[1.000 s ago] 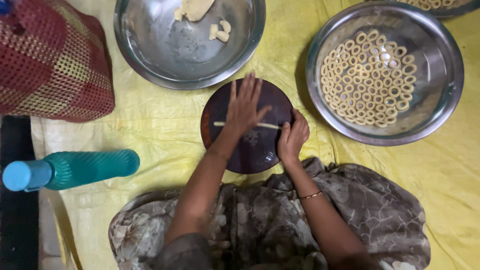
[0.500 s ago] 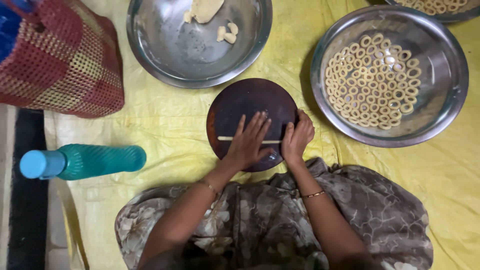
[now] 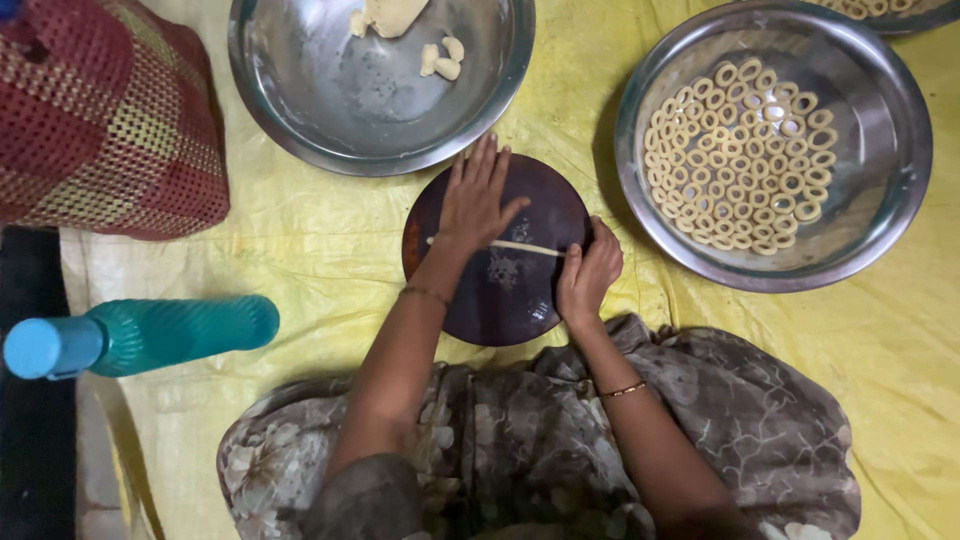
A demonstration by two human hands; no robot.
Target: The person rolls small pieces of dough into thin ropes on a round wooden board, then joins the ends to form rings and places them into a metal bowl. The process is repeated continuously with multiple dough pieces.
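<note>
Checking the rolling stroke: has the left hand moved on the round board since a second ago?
Yes. The left hand slid back toward the person at the half-second mark, then forward again toward the far edge of the dark round board.

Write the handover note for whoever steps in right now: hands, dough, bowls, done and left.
Left hand: flat, palm down on the thin dough rope, on the round dark board.
Right hand: fingers pinch the rope's right end at the board's edge.
Done: many dough rings lie in the steel bowl to the right.
Left: this rope is not yet a ring; dough lumps wait in the upper steel bowl.
</note>
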